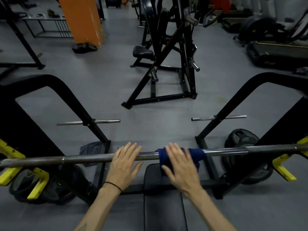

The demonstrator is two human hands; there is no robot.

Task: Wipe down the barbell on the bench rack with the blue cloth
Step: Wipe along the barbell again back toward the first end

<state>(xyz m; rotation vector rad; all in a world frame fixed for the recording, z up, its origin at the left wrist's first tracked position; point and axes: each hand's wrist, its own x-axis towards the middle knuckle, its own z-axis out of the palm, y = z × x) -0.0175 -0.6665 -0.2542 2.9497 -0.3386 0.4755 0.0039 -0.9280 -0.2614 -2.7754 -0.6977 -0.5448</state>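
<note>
Barbell [166,155] lies across the view from 9 to 3 o'clock, seated in yellow rack hooks [283,169] at both ends. Blue cloth [181,155] draped over the bar just right of centre, hanging down the near side.

Left hand [124,164]: fingers straight and spread, palm resting flat on bare bar at about 6 o'clock, no grip closed round it. Right hand [180,169]: fingers also straight and spread, lying flat over the cloth, pressing it to the bar; slightly blurred, so cannot tell how firm the contact is. Hands apart, a short stretch of bare bar between them.

Risks, as judged:
- Cloth is only draped, not wrapped or pinched. A sideways stroke under a flat palm may let it slide off and drop toward the worktop [164,197] or the floor.
- Flat pressing reaches only the top and near face of the bar; the underside likely gets missed unless the cloth is closed round it.
- Bar could roll in the hooks under a push, since neither hand clamps it.
- The knurled section may snag the cloth.

Surroundings: black rack uprights [93,120] at 10 and 2 o'clock with chrome plate pegs [88,122]. Weight plate [241,139] on the floor at 3 o'clock, more plates at 8 o'clock. Dark rag [90,147] on the floor near the left upright. Black plate-loaded machine [166,64] at 12 o'clock, orange pillar [81,19] at 11. The hooks will limit the stroke at either end.
</note>
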